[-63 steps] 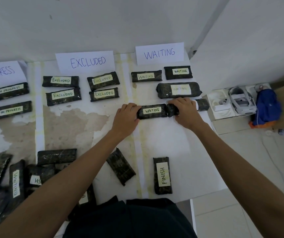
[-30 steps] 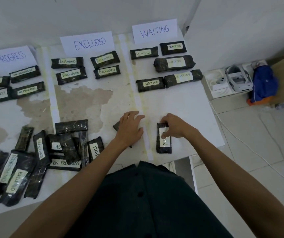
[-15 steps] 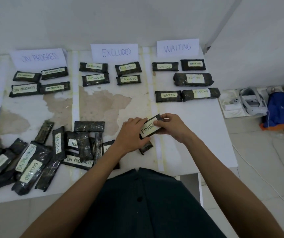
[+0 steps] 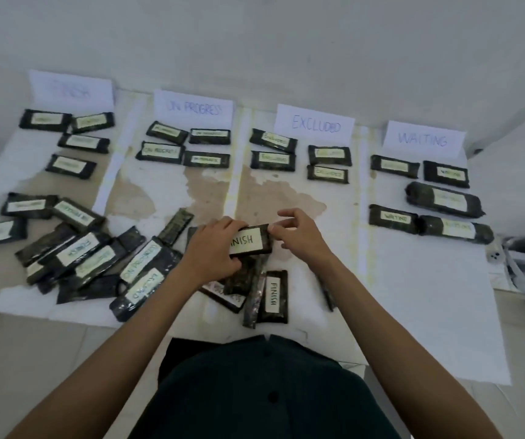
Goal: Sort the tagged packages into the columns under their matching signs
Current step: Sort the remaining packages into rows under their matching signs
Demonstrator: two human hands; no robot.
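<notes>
You are holding the FINISH package (image 4: 250, 240) label-up over the middle of the worktop (image 4: 429, 296), your left hand (image 4: 215, 248) wrapping its left end and your right hand (image 4: 296, 232) fingers (image 4: 275, 229) pinching its right corner, likely so its tag is readable before it goes under the far-left sign (image 4: 71, 90).

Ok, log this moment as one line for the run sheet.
stage: sorting | left hand: grips FINISH package | right hand: pinches its right end | destination: far-left sign, text blurred

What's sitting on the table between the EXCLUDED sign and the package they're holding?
In the head view, four EXCLUDED packages lie just below the EXCLUDED sign; then a bare, stained stretch of table reaches down to the held FINISH package.
</notes>
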